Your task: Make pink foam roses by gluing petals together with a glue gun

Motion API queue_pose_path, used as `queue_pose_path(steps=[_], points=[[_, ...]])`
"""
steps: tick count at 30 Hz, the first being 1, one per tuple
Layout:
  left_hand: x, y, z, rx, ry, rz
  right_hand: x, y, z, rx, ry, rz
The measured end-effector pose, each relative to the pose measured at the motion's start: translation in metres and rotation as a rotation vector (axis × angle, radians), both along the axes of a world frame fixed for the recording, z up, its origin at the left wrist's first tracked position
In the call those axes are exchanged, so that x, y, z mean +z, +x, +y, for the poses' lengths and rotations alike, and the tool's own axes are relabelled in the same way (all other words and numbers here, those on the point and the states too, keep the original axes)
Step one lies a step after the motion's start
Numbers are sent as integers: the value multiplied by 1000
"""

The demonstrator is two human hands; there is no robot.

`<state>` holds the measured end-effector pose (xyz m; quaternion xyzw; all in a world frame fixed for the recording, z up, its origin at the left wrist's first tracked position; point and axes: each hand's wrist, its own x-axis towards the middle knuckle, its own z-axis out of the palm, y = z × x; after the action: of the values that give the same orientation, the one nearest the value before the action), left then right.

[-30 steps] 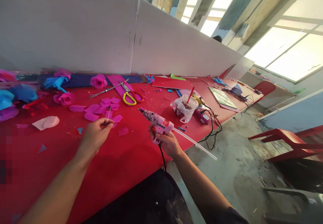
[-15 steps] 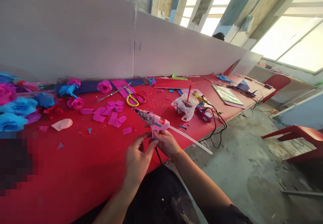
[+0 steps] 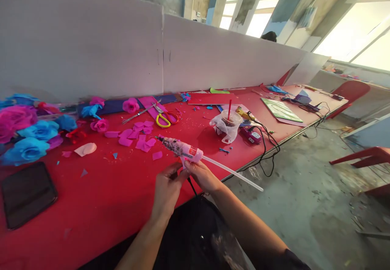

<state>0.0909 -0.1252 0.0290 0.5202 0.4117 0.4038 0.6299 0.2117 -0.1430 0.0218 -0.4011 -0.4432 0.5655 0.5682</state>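
Note:
A pink hot glue gun (image 3: 188, 151), its front part blotched dark, is held over the red table (image 3: 106, 205) with its nozzle toward the left. A long translucent glue stick (image 3: 233, 173) sticks out of its rear, slanting down to the right. My right hand (image 3: 203, 176) is closed round the handle, thumb on its near side. From the left, my left hand (image 3: 167, 189) is closed with its fingertips at the handle; those fingers are partly hidden. Beyond the nozzle lie loose magenta paper petals (image 3: 146, 144) and yellow-and-red-handled scissors (image 3: 163, 120).
Blue and pink paper flowers (image 3: 29, 152) crowd the left, above a dark phone (image 3: 29, 195). A bagged drink cup (image 3: 228, 126) with a straw stands right of centre, near black cables (image 3: 268, 156). A white partition (image 3: 213, 55) runs along the back.
The view has shifted slightly, bringing the phone and flowers further into sight on the left. The glue gun's nozzle has swung a little leftward; both hands remain at its handle.

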Motion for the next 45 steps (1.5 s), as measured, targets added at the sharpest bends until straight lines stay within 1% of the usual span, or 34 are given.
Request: queue_pose_path(steps=[1,2,3,6,7,9,12,18,25,34,38,45], points=[[1,0,-1,9,-20,3,2,-1,-2,-19,30,-2],[2,0,-2,13,-41,4,5,-2,-5,-67,71,0],[3,0,-3,21,-60,-1,7,-2,-8,-154,123,5],[2,0,-3,58,-110,-37,12,-4,-18,-518,273,22],[2,1,-3,66,-119,-47,13,-4,-21,-610,303,23],[1,1,-4,68,-116,-64,14,-4,-24,-718,357,22],[3,2,-6,70,-83,-90,15,-4,-25,-799,413,-8],[8,1,-7,75,-114,-126,19,-6,-20,-879,408,-110],[8,2,-6,81,-138,-161,23,-10,-15,-919,349,-79],[11,0,-8,90,-216,-242,29,-13,-14,-958,321,-157],[10,-1,-9,90,-217,-251,29,-14,-14,-961,326,-157],[9,-2,-9,90,-244,-275,31,-16,-14,-977,314,-228]])
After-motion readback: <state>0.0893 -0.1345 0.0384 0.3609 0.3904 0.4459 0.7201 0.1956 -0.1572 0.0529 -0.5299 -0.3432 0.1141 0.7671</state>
